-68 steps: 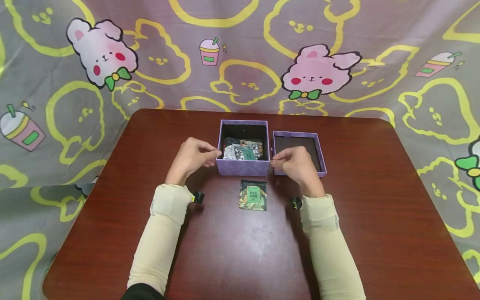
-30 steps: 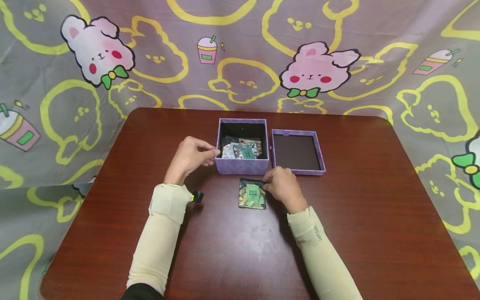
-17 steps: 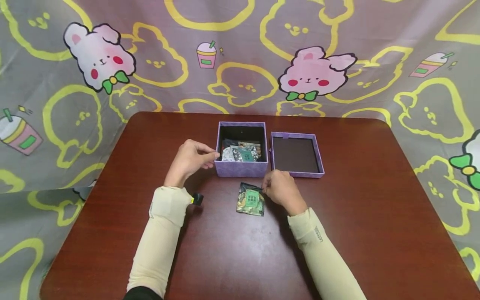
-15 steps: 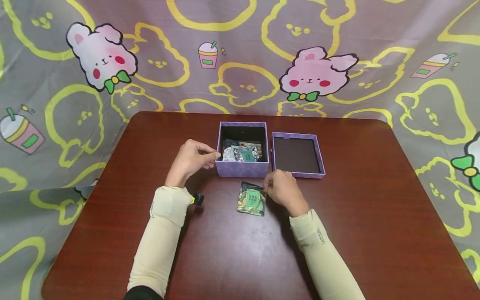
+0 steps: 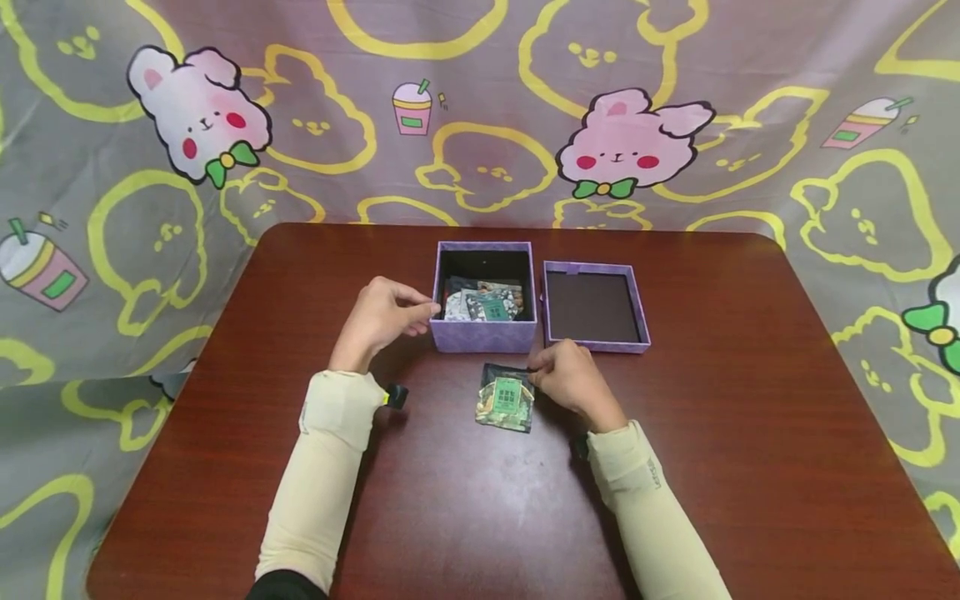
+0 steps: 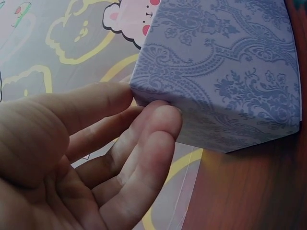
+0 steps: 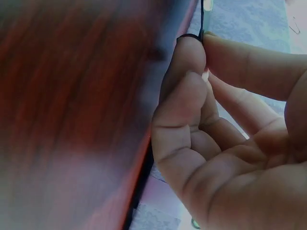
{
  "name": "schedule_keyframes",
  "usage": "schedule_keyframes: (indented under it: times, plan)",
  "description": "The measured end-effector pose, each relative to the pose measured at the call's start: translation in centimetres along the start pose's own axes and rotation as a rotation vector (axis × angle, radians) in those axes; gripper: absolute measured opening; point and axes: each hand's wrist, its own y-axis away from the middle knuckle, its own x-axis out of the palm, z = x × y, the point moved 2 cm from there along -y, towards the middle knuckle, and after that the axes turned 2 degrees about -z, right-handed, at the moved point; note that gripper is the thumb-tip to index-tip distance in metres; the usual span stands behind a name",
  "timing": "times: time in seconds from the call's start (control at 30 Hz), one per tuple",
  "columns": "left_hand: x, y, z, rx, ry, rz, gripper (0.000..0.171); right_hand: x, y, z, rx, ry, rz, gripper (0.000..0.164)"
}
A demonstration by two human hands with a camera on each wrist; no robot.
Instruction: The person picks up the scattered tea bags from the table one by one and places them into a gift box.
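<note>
A purple patterned box [image 5: 483,336] without its lid stands at the table's middle back, several small sachets [image 5: 487,302] inside. My left hand [image 5: 381,321] holds the box at its left front corner, thumb and fingertips against the edge. In the left wrist view, the thumb tip meets the box corner [image 6: 216,72] and the other fingers curl loosely beside it. In front of the box is a dark sachet [image 5: 506,398] with a green label. My right hand [image 5: 573,379] pinches its upper right corner. The right wrist view shows the sachet only as a thin dark edge.
The purple lid [image 5: 596,307] lies inside up, right of the box, its dark inner face showing. Beneath everything is a reddish-brown wooden table [image 5: 750,433]. Patterned cloth [image 5: 480,125] hangs behind and along both sides.
My right hand has gone from the box's right front corner down to the sachet and taken its corner. The sachet has shifted and turned slightly. My left hand stays at the box.
</note>
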Motion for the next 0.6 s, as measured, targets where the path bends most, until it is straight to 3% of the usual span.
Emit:
schedule_keyframes:
  times: [0.33,0.6]
  plan:
    - [0.1,-0.1,0.1,0.006,0.009,-0.006,0.017,-0.4,0.0,-0.9,0.098,-0.273,0.038,0.011]
    - [0.0,-0.1,0.0,-0.018,-0.012,0.002,0.019,-1.1,0.1,-0.8,0.109,-0.377,0.021,0.015]
